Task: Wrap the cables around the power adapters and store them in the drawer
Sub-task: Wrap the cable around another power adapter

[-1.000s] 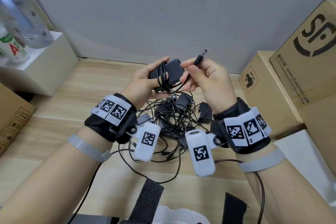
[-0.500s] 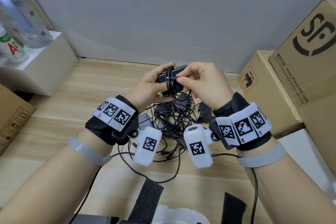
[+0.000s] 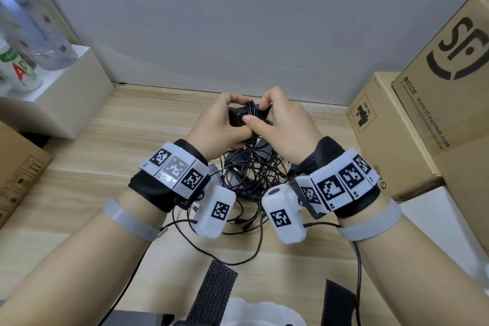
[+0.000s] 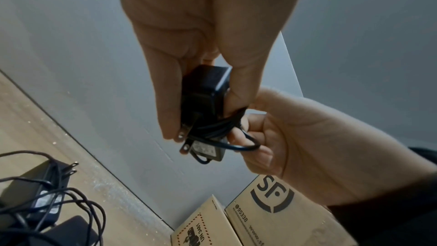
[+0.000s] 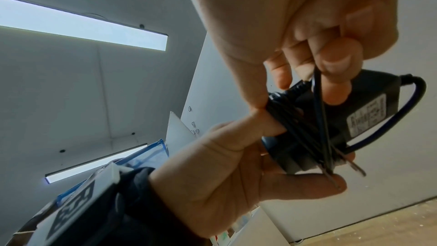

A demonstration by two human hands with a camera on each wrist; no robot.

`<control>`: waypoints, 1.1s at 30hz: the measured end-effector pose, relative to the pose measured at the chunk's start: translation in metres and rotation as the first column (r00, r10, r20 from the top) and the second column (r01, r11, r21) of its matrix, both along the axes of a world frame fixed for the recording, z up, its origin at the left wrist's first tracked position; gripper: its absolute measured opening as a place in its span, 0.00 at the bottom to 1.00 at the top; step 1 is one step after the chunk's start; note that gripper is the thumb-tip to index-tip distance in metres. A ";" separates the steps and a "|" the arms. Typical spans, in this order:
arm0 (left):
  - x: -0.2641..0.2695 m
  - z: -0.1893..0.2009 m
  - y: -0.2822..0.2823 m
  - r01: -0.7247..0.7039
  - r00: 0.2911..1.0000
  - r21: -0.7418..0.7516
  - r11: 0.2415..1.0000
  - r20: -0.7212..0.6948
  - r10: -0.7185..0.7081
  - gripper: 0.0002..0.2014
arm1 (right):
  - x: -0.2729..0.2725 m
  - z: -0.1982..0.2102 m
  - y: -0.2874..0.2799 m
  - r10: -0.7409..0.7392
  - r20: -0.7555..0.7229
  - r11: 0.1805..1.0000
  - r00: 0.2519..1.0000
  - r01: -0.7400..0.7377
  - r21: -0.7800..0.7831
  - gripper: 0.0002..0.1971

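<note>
Black power adapter [image 3: 239, 117] gripped in my left hand [image 3: 215, 127]; my right hand [image 3: 277, 127] pinches the cable [image 5: 318, 100], best tucked snugly under the wraps.

A second ago the right hand [image 3: 284, 127] holds the barrel plug end of the thin black cable [image 5: 318, 119] up and clear of the small black rectangular plastic power adapter [image 4: 204, 91]; now that end is down at the adapter and the plug tip is out of sight in the head view. The right thumb and fingertips [image 5: 335, 61] now pinch a strand against the coils wound around the adapter's body. The left hand [image 3: 219, 124] now grips the adapter turned more edge-on to the head camera. Both hands sit closer together, fingertips almost touching.
</note>
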State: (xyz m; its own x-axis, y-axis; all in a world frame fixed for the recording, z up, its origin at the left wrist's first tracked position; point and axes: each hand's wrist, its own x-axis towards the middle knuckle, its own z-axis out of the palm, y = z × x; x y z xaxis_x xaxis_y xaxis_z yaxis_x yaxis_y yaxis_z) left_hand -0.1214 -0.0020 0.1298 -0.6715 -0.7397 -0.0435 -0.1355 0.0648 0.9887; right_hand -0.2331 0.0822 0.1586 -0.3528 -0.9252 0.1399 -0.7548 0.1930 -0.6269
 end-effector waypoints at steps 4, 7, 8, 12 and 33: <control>0.001 0.000 0.001 0.016 1.000 -0.033 0.999 0.018 -0.015 0.20 | 0.002 -0.003 -0.001 0.073 -0.004 0.997 0.997 -0.072 0.038 0.11; 0.002 -0.002 -0.001 0.019 0.999 -0.053 0.998 0.052 -0.016 0.21 | 0.004 -0.003 0.000 0.125 -0.018 0.991 0.992 -0.124 0.056 0.16; 0.002 -0.002 -0.001 0.026 0.998 -0.059 0.998 0.056 -0.022 0.21 | 0.004 -0.002 0.000 0.133 -0.029 0.989 0.991 -0.131 0.072 0.18; 0.002 -0.004 0.000 0.037 0.997 -0.072 0.997 0.076 -0.032 0.19 | 0.004 0.000 0.002 0.164 -0.078 0.976 0.983 -0.150 0.157 0.15; 0.021 -0.013 0.014 0.222 0.975 0.133 0.966 -0.023 -0.221 0.16 | -0.013 -0.027 -0.001 -0.134 0.311 0.978 0.941 0.176 -0.108 0.06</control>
